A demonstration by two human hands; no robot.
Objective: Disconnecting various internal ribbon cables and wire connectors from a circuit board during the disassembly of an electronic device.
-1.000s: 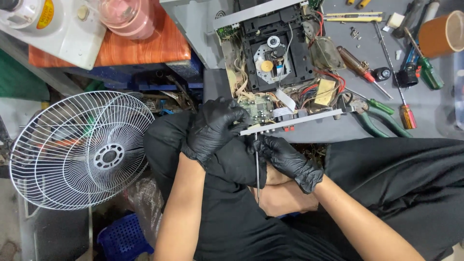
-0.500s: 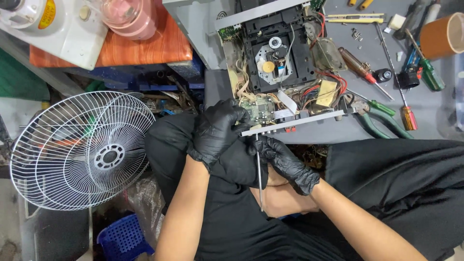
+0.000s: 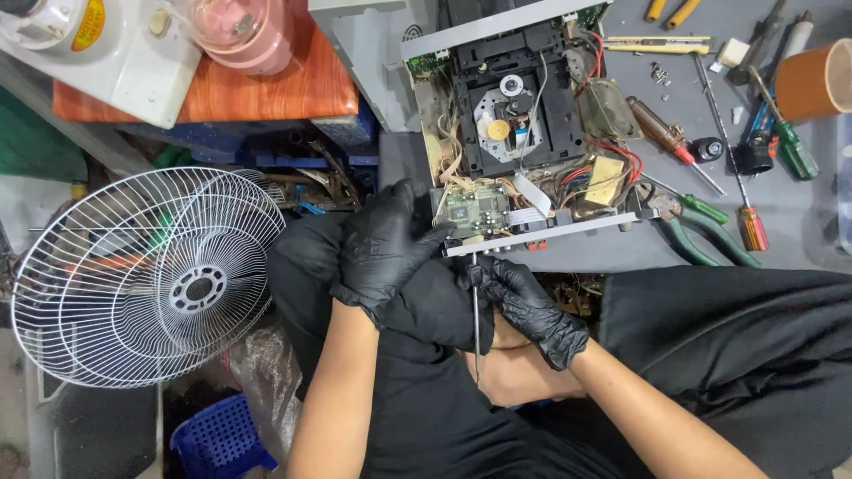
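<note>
Opened disc player chassis [image 3: 524,115] on the grey bench [image 3: 710,115], its near edge overhanging toward the person's lap, with the black disc mechanism [image 3: 515,98] at centre and a small green circuit board [image 3: 470,208] at the near left corner. The unit looks rigid in its metal frame but fragile inside: thin ribbon cable [image 3: 531,195], loose red wires [image 3: 612,155] and exposed solder points would suffer from any squeeze, so it is best held by the frame or by the pale front rail [image 3: 541,235] along the near edge, never by the board or wiring. It is probably light enough to shift under pressure, so it wants steadying. The left hand [image 3: 383,244], in a black glove, rests curled against the near left corner of the chassis, fingers bent and touching the edge beside the circuit board, bracing rather than clamped round anything. The right hand [image 3: 524,306], also gloved, is closed on a slim screwdriver [image 3: 476,310] held upright, its tip at the underside of the front rail and its long shaft running down toward the lap. Spare screwdrivers [image 3: 745,208], green-handled pliers [image 3: 701,226] and a roll of brown tape [image 3: 812,80] lie to the right on the bench; a white wire fan guard [image 3: 146,275] sits on the floor at left.
</note>
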